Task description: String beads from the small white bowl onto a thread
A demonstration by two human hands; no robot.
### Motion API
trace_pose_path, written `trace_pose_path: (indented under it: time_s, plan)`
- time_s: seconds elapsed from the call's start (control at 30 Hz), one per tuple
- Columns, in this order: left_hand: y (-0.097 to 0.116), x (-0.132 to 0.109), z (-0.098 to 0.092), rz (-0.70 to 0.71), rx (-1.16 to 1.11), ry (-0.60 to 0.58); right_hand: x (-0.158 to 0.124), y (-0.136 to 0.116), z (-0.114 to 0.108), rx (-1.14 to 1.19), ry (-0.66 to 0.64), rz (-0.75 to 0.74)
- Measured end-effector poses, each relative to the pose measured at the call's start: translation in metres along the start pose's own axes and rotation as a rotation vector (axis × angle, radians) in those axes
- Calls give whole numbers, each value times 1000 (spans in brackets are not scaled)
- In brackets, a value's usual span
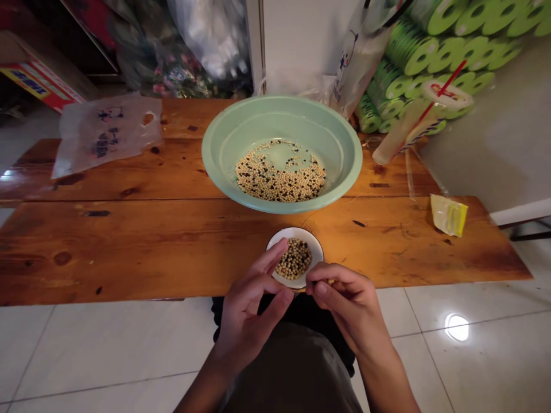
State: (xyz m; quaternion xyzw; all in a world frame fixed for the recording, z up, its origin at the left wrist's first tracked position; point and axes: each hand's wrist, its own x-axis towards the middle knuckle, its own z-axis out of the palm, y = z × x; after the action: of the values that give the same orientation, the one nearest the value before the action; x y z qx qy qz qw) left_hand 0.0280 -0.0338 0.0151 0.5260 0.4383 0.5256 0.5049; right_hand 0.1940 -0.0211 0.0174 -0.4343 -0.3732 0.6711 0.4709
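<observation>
**A Steady, Close Pinch**

The right hand (350,307) held a tiny yellowish grain (330,281) in its fingers (327,274) at the edge of a small white dish (299,232) of pale beans (294,259), while the left hand (252,321) rested half-curled against the dish. Working this low suited such small pieces. A green basin (282,103) of mixed pale and dark grains (279,175) stood at 12 o'clock on the wooden bench (129,252); blue print on a plastic bag (103,137) at 10 o'clock was unreadable.
</observation>
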Motion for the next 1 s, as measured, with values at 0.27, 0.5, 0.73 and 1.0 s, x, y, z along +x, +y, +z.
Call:
trace_pose_path:
  time_s: [0.27,0.5,0.73,1.0]
  plan:
    - [-2,-3,-1,-1,20,18,2,0,0,-27,-27,-20]
    - [-4,-3,-2,-15,27,5,-2,2,-4,-98,-60,-35]
    - [-5,-4,-2,-42,105,-6,-2,-5,-5,-254,-37,-110]
    - [-10,-2,-3,-84,151,-57,0,-7,-6,-371,-62,-88]
